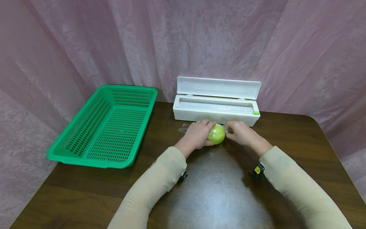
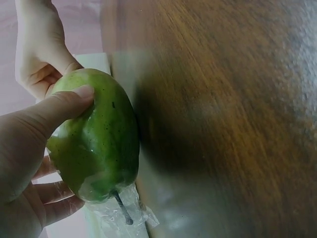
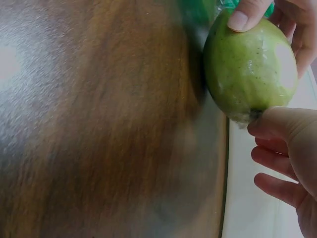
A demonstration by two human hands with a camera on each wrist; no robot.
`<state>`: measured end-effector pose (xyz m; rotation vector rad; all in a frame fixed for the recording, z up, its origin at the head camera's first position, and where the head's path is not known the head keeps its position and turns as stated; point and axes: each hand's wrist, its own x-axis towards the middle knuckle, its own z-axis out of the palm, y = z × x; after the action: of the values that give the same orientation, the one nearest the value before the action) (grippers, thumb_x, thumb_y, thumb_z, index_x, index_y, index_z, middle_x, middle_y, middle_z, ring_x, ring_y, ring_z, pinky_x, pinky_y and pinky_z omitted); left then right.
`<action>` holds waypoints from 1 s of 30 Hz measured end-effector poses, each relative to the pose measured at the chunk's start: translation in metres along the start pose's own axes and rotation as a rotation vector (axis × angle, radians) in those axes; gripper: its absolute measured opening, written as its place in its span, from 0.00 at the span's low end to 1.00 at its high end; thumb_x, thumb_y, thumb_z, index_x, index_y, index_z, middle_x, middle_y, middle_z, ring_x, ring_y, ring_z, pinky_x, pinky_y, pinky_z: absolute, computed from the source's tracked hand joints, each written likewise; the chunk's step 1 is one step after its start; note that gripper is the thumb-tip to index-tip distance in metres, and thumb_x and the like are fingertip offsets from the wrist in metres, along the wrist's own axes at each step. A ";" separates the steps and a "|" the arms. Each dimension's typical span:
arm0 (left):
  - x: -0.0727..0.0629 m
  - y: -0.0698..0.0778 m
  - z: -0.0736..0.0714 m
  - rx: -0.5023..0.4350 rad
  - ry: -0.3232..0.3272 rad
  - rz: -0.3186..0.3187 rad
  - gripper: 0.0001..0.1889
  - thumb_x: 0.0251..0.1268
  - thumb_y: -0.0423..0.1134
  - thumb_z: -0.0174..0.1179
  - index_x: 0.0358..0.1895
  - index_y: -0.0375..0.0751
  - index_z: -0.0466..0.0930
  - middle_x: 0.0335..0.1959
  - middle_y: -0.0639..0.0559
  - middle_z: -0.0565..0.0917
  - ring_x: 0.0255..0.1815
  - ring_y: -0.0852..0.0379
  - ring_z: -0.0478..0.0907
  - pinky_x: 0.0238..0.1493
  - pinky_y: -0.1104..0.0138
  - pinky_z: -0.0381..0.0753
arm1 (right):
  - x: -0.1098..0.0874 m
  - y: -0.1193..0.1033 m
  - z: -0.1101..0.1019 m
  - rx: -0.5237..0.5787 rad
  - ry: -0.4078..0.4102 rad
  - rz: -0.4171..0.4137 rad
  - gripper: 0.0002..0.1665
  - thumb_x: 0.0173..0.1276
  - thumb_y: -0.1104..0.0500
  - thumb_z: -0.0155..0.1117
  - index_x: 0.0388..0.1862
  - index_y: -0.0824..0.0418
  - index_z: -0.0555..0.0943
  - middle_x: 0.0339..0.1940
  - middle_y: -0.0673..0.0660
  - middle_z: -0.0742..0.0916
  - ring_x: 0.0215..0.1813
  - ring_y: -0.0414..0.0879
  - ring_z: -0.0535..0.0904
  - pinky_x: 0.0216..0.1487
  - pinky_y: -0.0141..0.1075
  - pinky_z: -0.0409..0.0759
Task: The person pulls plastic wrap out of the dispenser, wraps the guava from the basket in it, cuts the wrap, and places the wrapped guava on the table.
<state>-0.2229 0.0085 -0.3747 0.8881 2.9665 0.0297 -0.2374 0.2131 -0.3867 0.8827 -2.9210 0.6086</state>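
Observation:
A green pear (image 1: pixel 216 134), partly covered in clear plastic wrap, is held in front of the white box. My left hand (image 1: pixel 198 135) grips it from the left, thumb on the near side and fingers around the far side. In the left wrist view the stem pokes out beside crumpled plastic wrap (image 2: pixel 126 213). My right hand (image 1: pixel 241 133) is at the pear's right end. Its thumb and forefinger pinch the wrap by the dark blossom end in the right wrist view, while the other fingers are loosely bent. The exact pinch point is partly hidden by the thumb.
Behind the hands stands a white cling film box (image 1: pixel 215 114) with its lid raised, a roll inside and a green slider at its right end. An empty green basket (image 1: pixel 131 159) sits on the left of the brown wooden table (image 1: pixel 211 197). Pink curtains (image 1: pixel 217 38) hang behind.

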 end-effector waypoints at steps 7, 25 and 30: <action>0.001 0.001 -0.001 0.007 0.004 0.012 0.43 0.54 0.61 0.64 0.71 0.49 0.59 0.65 0.50 0.69 0.61 0.50 0.71 0.58 0.58 0.74 | 0.004 0.004 -0.001 0.083 -0.022 0.023 0.03 0.54 0.68 0.64 0.27 0.64 0.78 0.48 0.67 0.85 0.39 0.50 0.80 0.34 0.36 0.73; 0.000 0.000 0.000 -0.011 -0.001 0.007 0.43 0.54 0.60 0.65 0.71 0.48 0.60 0.65 0.51 0.70 0.61 0.50 0.71 0.59 0.58 0.73 | -0.013 0.010 0.006 0.325 0.056 0.126 0.09 0.62 0.64 0.66 0.41 0.67 0.83 0.37 0.61 0.87 0.40 0.50 0.83 0.42 0.40 0.82; 0.000 0.001 0.002 -0.001 0.010 0.017 0.42 0.53 0.61 0.65 0.71 0.49 0.61 0.65 0.51 0.70 0.60 0.50 0.71 0.58 0.58 0.74 | -0.015 0.008 0.007 0.272 0.084 0.106 0.06 0.62 0.65 0.66 0.36 0.66 0.86 0.35 0.60 0.88 0.37 0.46 0.82 0.38 0.33 0.81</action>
<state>-0.2223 0.0088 -0.3764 0.9165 2.9679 0.0368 -0.2289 0.2241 -0.3982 0.7030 -2.8672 1.0431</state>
